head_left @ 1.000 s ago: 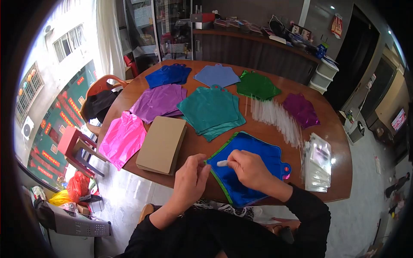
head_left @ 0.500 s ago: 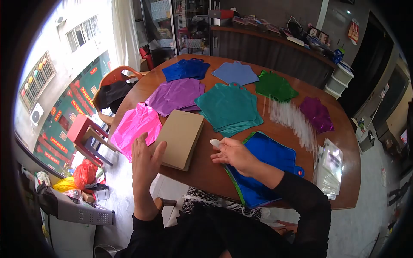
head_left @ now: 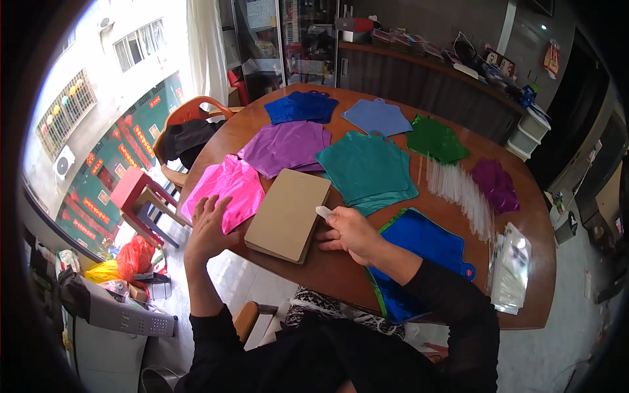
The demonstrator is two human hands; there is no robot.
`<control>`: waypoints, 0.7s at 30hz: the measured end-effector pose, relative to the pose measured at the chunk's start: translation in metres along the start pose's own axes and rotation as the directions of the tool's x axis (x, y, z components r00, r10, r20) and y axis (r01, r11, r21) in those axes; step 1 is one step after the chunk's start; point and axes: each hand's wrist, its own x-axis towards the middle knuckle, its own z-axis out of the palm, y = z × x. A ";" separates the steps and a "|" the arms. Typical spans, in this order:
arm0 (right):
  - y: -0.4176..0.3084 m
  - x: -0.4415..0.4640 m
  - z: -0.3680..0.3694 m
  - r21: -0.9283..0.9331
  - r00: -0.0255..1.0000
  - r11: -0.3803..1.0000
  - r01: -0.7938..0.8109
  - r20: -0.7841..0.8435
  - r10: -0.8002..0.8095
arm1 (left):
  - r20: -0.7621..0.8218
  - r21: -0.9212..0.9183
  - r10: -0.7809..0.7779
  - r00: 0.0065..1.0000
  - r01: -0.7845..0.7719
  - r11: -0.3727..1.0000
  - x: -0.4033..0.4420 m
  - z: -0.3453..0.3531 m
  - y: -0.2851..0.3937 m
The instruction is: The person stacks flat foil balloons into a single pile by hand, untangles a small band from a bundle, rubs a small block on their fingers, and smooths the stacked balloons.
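Observation:
A brown cardboard-covered block (head_left: 288, 213), like a thick book or stack, lies flat near the table's front edge. My left hand (head_left: 208, 232) is open beside its front left corner, fingers spread over the edge of the bright pink foil sheets (head_left: 226, 187). At the block's right edge, my right hand (head_left: 354, 236) is closed in a pinch on a small whitish piece (head_left: 324, 212); its exact kind is unclear. Under my right forearm lies a stack of shiny blue foil sheets (head_left: 426, 242) with green edges. Teal foil sheets (head_left: 367, 167) lie beyond the block.
Purple (head_left: 285, 147), dark blue (head_left: 301, 107), light blue (head_left: 377, 118), green (head_left: 438, 139) and magenta (head_left: 496, 185) sheets are spread over the wooden table (head_left: 354, 288). Thin clear sticks (head_left: 458, 193) and a clear plastic pack (head_left: 511, 268) lie to the right.
The view has shifted, so the table sits further right. My right hand has moved left to the block's edge, still pinching the whitish piece. My left hand has lowered and spread its fingers.

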 end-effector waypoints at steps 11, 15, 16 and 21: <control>0.000 0.014 -0.003 -0.026 1.000 1.000 0.009 0.002 -0.009 | 0.173 -0.081 -0.101 0.980 0.116 0.990 0.023 0.014 -0.005; -0.001 0.017 -0.002 -0.038 1.000 0.999 0.005 0.017 -0.004 | 0.201 -0.068 -0.062 0.978 0.077 0.995 0.025 0.011 -0.007; 0.000 0.018 -0.003 -0.036 1.000 0.999 0.005 0.015 -0.005 | 0.202 -0.068 -0.059 0.978 0.075 0.995 0.026 0.010 -0.007; 0.005 0.026 -0.009 -0.042 1.000 0.999 0.005 0.029 -0.003 | 0.223 -0.031 -0.070 0.972 0.079 0.996 0.028 0.005 -0.003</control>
